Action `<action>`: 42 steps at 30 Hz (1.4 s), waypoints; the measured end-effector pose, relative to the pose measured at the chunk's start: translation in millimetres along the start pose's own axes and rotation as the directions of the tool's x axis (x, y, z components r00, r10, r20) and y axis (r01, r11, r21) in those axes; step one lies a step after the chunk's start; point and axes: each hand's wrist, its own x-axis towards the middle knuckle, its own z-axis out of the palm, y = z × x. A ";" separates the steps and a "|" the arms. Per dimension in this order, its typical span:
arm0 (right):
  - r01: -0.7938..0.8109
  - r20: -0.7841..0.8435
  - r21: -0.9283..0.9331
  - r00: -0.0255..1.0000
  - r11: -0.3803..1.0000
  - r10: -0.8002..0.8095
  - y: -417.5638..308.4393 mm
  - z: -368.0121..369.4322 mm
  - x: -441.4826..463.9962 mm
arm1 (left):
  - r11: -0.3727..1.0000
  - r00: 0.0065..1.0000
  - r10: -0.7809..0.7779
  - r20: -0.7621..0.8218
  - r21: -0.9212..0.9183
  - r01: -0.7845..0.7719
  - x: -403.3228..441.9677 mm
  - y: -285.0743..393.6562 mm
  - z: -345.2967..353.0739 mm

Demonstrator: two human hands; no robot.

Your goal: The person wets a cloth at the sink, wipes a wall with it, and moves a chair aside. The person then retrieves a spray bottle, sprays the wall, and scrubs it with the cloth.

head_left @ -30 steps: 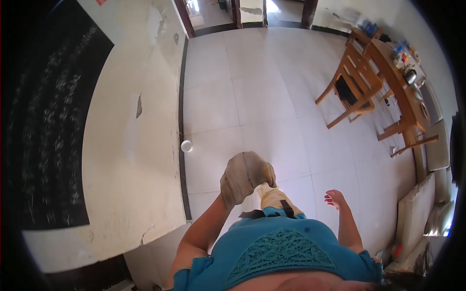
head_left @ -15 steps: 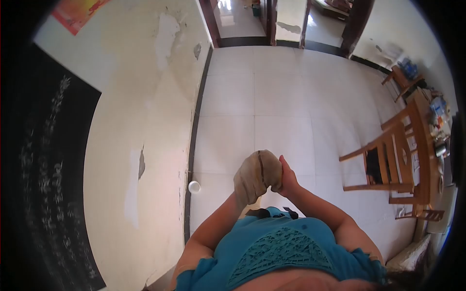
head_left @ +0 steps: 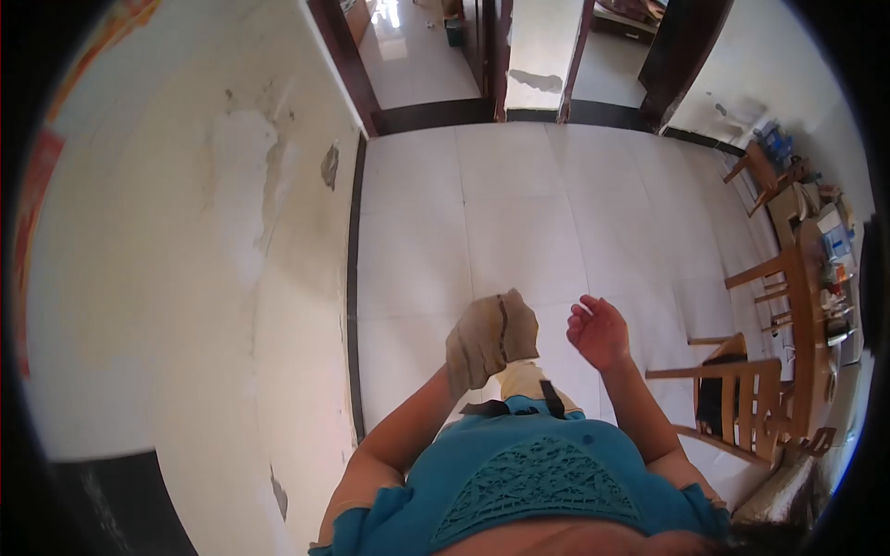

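A grey-brown cloth (head_left: 496, 335) with a dark stripe covers my left hand (head_left: 471, 350) in front of my waist. It hides all the fingers, so their shape cannot be made out. To the right of the cloth, and apart from it, my right hand (head_left: 598, 334) is raised with its palm showing, the fingers loosely curled and nothing in it. Below the cloth, light yellow legwear (head_left: 524, 380) shows under my teal top (head_left: 547, 482).
On the left runs a peeling wall (head_left: 213, 278) with a black panel (head_left: 120, 505) low down. Wooden chairs (head_left: 742, 398) stand at a cluttered table (head_left: 805, 343) on the right. Two doorways (head_left: 422, 65) open ahead, beyond the tiled floor (head_left: 519, 232).
My right hand came up to the cloth, touched its right side, and is now apart from it. The view has turned and moved forward; the white cup by the wall is out of sight.
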 end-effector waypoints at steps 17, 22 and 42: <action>-0.404 -0.168 -0.445 0.914 0.799 0.369 -160.8 70.4 564.5 | 0.940 0.798 -0.299 -0.524 -0.307 0.150 305.4 -326.0 -187.2; -0.460 -0.536 -0.565 0.836 0.685 0.118 -219.2 -39.4 664.6 | 0.960 0.937 -0.272 -0.218 0.001 0.279 416.5 -382.9 -348.5; -0.415 -0.349 -0.861 0.903 0.296 0.251 -441.7 83.4 1277.1 | 0.989 0.778 -0.050 -0.627 0.075 0.125 867.3 -719.1 -626.4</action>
